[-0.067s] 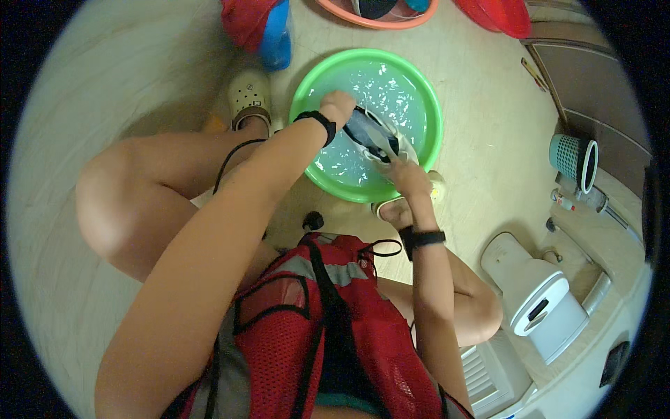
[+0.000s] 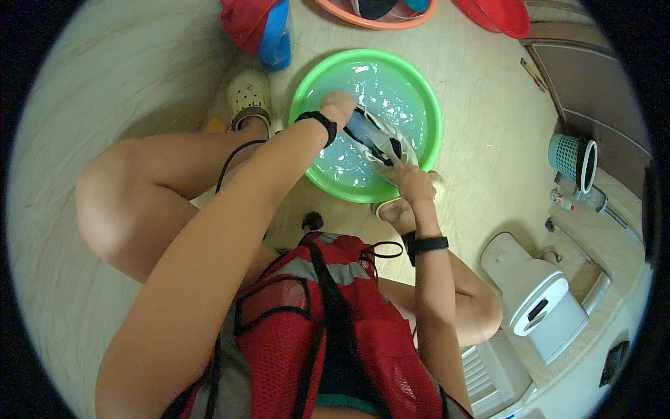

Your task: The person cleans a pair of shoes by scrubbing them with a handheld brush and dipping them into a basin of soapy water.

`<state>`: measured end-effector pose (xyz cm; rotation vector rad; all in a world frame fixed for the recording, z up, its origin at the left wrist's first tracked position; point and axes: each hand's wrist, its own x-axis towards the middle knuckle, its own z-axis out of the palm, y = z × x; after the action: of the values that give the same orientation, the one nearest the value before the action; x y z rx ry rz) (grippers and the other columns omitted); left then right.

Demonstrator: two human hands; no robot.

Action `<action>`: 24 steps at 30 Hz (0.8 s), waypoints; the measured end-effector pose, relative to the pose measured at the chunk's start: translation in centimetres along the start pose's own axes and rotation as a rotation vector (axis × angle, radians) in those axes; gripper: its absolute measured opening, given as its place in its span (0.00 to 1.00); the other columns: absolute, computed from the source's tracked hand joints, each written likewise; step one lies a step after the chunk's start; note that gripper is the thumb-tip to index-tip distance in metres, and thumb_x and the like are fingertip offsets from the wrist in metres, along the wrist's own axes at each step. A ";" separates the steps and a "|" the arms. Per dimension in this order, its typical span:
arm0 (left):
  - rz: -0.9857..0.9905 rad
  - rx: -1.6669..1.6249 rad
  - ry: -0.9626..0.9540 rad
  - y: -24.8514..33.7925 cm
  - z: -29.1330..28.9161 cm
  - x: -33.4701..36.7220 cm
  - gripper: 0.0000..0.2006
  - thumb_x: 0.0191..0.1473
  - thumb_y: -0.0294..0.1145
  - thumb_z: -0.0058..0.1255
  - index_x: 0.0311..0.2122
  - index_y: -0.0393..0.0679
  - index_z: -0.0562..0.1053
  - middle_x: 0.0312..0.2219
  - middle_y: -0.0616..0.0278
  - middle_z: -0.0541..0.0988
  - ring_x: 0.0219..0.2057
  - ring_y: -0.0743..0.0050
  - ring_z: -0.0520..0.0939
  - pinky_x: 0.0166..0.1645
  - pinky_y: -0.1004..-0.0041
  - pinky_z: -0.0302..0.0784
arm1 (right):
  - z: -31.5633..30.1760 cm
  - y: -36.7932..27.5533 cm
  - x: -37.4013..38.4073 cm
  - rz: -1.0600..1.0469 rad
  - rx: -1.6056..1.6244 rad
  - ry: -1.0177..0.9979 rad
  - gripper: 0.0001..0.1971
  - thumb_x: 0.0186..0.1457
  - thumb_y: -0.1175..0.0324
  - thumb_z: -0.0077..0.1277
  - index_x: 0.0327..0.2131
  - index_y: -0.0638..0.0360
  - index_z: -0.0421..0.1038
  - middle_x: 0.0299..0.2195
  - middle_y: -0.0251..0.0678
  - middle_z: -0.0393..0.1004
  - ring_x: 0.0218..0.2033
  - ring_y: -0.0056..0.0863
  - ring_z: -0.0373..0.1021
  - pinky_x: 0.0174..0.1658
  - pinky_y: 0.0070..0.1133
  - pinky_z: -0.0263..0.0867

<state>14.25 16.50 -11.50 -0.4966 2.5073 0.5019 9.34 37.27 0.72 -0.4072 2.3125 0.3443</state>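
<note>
A white shoe (image 2: pixel 368 131) with a dark blue-grey inside lies tilted over the soapy water in a round green basin (image 2: pixel 436 133). My left hand (image 2: pixel 338 108) is closed round the upper-left end of the shoe, its fingertips mostly hidden. At the shoe's lower-right end, my right hand (image 2: pixel 416 184) is closed on a pale, narrow handle that reaches into the shoe's opening; its far end cannot be made out. Foam and bright reflections cover the bluish water around the shoe.
An orange basin (image 2: pixel 380 25) with dark items stands beyond the green one, beside a red basin (image 2: pixel 499 17). A blue plastic thing (image 2: pixel 276 42) with red cloth is at the far left. To the right are a teal basket (image 2: pixel 569 157) and a toilet (image 2: pixel 537 293).
My right hand has shifted slightly down and right, drawing the pale handle back along the shoe's opening. My left hand stays in place on the shoe.
</note>
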 end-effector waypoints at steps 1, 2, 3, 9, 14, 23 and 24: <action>0.001 0.007 0.008 -0.1 -0.2 -0.2 0.11 0.50 0.26 0.42 0.36 0.46 0.76 0.37 0.58 0.77 0.40 0.60 0.78 0.41 0.67 0.76 | 0.9 0.2 0.8 -0.027 0.013 -0.006 0.25 0.56 0.47 0.34 0.39 0.58 0.71 0.38 0.47 0.73 0.42 0.45 0.69 0.44 0.36 0.64; -0.001 -0.016 0.018 0.0 -0.3 -0.6 0.11 0.50 0.26 0.42 0.36 0.46 0.76 0.37 0.57 0.77 0.40 0.60 0.78 0.41 0.67 0.76 | 1.8 0.4 1.4 -0.051 0.025 -0.012 0.26 0.56 0.47 0.34 0.40 0.58 0.71 0.38 0.47 0.73 0.43 0.44 0.69 0.45 0.36 0.64; 0.006 -0.034 0.028 0.3 -0.3 -0.4 0.11 0.50 0.26 0.42 0.35 0.46 0.76 0.37 0.57 0.77 0.40 0.59 0.78 0.41 0.67 0.76 | 1.5 -0.6 1.5 -0.040 0.020 -0.007 0.26 0.56 0.46 0.34 0.40 0.59 0.71 0.39 0.47 0.73 0.43 0.44 0.69 0.45 0.35 0.64; -0.004 -0.061 0.055 0.3 0.3 -0.2 0.11 0.50 0.26 0.42 0.35 0.45 0.77 0.36 0.57 0.78 0.39 0.58 0.78 0.41 0.66 0.76 | 0.1 -1.9 3.0 -0.300 -0.188 -0.088 0.23 0.54 0.45 0.35 0.47 0.45 0.68 0.44 0.46 0.69 0.44 0.43 0.68 0.47 0.35 0.64; 0.009 -0.034 0.050 -0.2 -0.1 -0.7 0.11 0.50 0.26 0.42 0.35 0.45 0.76 0.37 0.56 0.77 0.40 0.57 0.78 0.41 0.65 0.76 | 0.1 0.5 3.2 -0.362 -0.250 -0.096 0.24 0.55 0.47 0.34 0.54 0.40 0.60 0.41 0.48 0.71 0.42 0.45 0.69 0.45 0.35 0.65; 0.002 -0.070 0.027 -1.2 1.2 -0.1 0.11 0.50 0.26 0.41 0.35 0.43 0.76 0.37 0.54 0.77 0.39 0.56 0.78 0.41 0.64 0.75 | 2.1 2.1 4.7 -0.500 0.151 -0.168 0.27 0.56 0.43 0.30 0.47 0.51 0.68 0.41 0.54 0.70 0.45 0.49 0.66 0.47 0.34 0.61; 0.006 -0.066 0.030 -0.9 0.9 -0.3 0.11 0.50 0.26 0.41 0.34 0.43 0.76 0.37 0.54 0.77 0.39 0.56 0.78 0.41 0.64 0.75 | 2.1 2.7 4.7 -0.561 0.188 -0.192 0.28 0.55 0.42 0.30 0.47 0.50 0.68 0.40 0.55 0.70 0.44 0.49 0.67 0.47 0.34 0.61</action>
<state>15.26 16.22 -12.27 -0.5254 2.5284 0.5854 6.51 39.67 -3.77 -0.8572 1.9233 -0.1071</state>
